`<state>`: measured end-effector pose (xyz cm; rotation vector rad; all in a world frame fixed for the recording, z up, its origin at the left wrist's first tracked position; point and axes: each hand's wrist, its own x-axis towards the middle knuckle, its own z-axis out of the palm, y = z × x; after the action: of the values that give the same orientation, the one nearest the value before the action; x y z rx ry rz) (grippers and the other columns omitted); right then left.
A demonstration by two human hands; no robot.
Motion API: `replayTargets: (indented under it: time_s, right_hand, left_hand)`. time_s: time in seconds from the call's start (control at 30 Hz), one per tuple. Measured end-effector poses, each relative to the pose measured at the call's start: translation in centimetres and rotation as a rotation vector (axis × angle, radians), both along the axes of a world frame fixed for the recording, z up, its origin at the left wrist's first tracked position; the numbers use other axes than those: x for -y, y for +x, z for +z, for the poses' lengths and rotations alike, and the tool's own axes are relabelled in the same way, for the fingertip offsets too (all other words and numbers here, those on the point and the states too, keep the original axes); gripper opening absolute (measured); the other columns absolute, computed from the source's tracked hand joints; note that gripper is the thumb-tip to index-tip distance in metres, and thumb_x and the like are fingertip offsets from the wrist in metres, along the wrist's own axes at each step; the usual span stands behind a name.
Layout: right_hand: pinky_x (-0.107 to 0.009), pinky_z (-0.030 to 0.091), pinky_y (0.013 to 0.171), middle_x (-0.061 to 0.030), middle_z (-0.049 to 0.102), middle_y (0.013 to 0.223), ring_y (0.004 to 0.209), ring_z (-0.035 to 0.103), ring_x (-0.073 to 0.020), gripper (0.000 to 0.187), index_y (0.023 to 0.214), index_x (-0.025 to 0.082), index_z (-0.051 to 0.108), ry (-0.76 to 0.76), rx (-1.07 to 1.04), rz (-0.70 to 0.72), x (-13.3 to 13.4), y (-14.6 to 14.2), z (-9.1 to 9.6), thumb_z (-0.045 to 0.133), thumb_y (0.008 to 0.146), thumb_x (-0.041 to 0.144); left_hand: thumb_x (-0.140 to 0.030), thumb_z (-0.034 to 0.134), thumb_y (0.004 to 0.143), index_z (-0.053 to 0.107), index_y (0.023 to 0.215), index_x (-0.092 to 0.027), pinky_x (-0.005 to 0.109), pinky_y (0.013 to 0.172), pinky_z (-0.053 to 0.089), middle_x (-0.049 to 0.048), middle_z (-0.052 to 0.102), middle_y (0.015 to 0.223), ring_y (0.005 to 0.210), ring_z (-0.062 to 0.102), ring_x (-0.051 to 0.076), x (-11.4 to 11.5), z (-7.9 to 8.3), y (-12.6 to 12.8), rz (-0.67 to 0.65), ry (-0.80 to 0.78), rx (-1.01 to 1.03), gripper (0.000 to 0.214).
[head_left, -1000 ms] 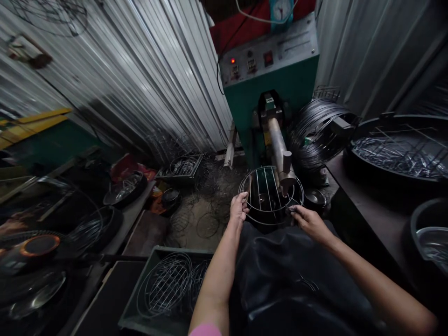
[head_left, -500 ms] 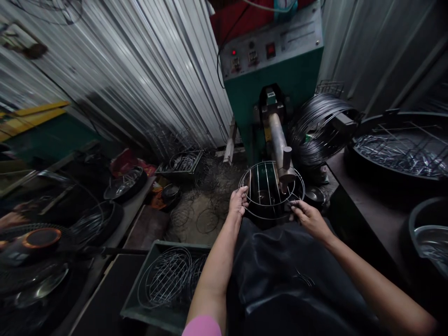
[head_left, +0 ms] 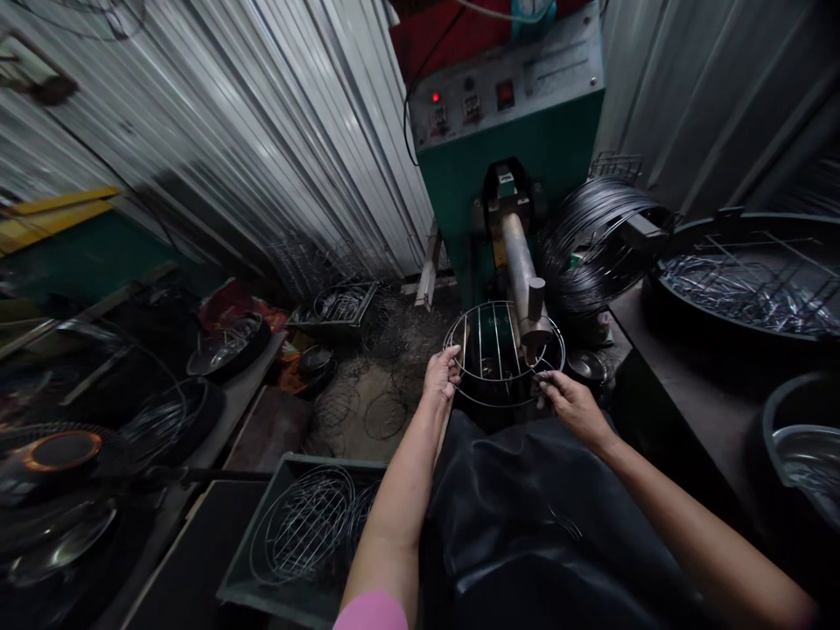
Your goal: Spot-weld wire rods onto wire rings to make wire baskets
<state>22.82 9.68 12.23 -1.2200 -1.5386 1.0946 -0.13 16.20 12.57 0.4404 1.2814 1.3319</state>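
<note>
A round wire rack [head_left: 495, 380] with two rings and straight cross wires is held in front of my dark apron [head_left: 505, 516]. My left hand [head_left: 442, 372] is closed on its left rim. At the right front of the rim my right hand [head_left: 572, 404] is in a pinch; a small dark bit shows at the fingertips, too small to name. The metal arm of the green machine [head_left: 521, 262] reaches down over the rack, its tip [head_left: 533, 350] close to the right fingertips. Short thin wires [head_left: 565, 522] lie on the apron.
A green bin [head_left: 240, 560] of round wire racks stands at lower left. Right of the machine are a wire coil [head_left: 591, 236] and a wide black tub [head_left: 741, 306] of bent wires. More trays [head_left: 334, 306] and loose wire rings [head_left: 387, 415] lie on the floor. Another person's workplace is far left.
The wire rack and both my hands have shifted slightly left. My right hand's pinch is now nearer the tip of the machine arm. The view has also shifted a little.
</note>
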Motion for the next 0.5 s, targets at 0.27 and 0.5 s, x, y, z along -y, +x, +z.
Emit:
replayTargets:
  time_s: [0.27,0.5]
  right_hand:
    - [-0.026,0.039,0.052,-0.0003,0.057,0.057,0.053,0.051,-0.0155,0.034,0.084,0.018,0.056,0.031,-0.007,-0.006,-0.04,0.18,-0.12,0.047,0.083,0.052]
    - [-0.026,0.039,0.050,-0.0007,0.058,0.056,0.052,0.051,-0.0155,0.035,0.083,0.019,0.057,0.027,-0.010,-0.023,-0.61,-0.14,0.28,0.049,0.082,0.052]
  left_hand:
    - [-0.033,0.078,0.049,0.038,0.067,-0.019,0.015,0.035,0.011,-0.0126,0.030,0.048,0.035,0.020,0.000,-0.09,0.28,0.03,0.007,-0.010,-0.001,0.046]
    - [-0.033,0.078,0.049,0.036,0.064,-0.019,0.015,0.034,0.011,-0.0124,0.029,0.045,0.034,0.020,0.000,-0.35,0.44,0.19,0.039,-0.020,-0.017,0.046]
